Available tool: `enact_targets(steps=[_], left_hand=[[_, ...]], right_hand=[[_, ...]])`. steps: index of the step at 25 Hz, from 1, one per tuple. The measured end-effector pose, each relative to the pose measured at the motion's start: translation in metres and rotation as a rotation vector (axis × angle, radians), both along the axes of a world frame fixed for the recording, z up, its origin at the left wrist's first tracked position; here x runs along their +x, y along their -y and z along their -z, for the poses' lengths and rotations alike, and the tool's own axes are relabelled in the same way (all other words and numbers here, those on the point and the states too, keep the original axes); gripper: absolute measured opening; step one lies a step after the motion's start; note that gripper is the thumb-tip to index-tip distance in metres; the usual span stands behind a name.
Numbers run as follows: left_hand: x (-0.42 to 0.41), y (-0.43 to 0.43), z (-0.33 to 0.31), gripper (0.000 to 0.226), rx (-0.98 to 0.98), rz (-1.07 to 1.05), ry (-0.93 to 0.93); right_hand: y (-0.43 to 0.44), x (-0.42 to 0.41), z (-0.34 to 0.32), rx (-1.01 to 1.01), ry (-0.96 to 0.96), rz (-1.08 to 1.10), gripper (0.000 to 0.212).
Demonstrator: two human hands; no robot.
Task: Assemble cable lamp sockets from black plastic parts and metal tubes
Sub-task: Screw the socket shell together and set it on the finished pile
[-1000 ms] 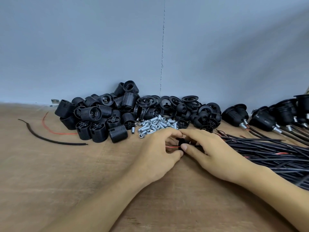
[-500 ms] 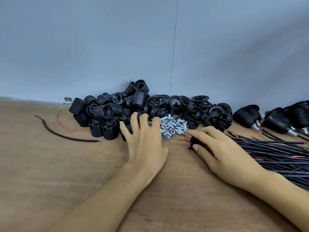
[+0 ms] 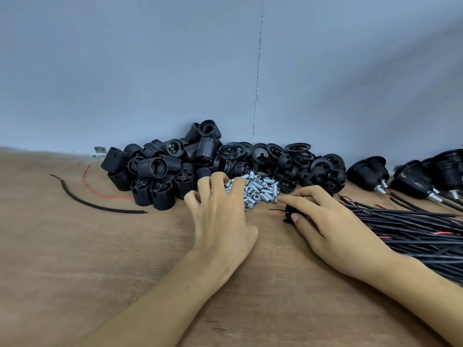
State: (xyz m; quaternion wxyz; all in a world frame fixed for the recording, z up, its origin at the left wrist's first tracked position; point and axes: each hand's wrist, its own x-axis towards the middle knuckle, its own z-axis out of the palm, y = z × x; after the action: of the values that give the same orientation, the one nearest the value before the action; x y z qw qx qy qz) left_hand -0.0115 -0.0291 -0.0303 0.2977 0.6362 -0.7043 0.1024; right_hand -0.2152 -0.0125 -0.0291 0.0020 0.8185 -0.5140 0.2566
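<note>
Silvery metal tubes (image 3: 261, 190) lay heaped right under the curled fingertips of the left hand (image 3: 220, 214), handy for picking; whether one was pinched I couldn't tell. The right hand (image 3: 330, 224) pinched a black plastic cap (image 3: 288, 212) between thumb and forefinger, its red wire (image 3: 275, 210) poking out past the fingertips, seemingly held ready for a tube.

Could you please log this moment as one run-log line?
left hand: touching metal tubes | right hand: pinching black plastic part | stage: fetching tube
</note>
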Motion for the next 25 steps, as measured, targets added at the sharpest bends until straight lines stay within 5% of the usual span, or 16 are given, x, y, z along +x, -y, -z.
enact_targets(steps=[7, 15, 20, 25], left_hand=[[0.004, 0.001, 0.001, 0.048, 0.133, 0.026, -0.122], [-0.009, -0.003, 0.008, 0.047, 0.098, 0.424, -0.42], [-0.008, 0.003, 0.01, 0.046, 0.175, 0.507, -0.565], [-0.009, -0.001, 0.006, 0.045, 0.099, 0.459, -0.66]], right_hand=[[0.0, 0.0, -0.002, 0.025, 0.025, 0.004, 0.037], [-0.005, 0.003, -0.01, -0.012, 0.014, 0.016, 0.007], [-0.003, 0.004, -0.015, 0.08, 0.284, -0.022, 0.009], [-0.003, 0.003, -0.014, 0.162, 0.352, 0.001, 0.014]])
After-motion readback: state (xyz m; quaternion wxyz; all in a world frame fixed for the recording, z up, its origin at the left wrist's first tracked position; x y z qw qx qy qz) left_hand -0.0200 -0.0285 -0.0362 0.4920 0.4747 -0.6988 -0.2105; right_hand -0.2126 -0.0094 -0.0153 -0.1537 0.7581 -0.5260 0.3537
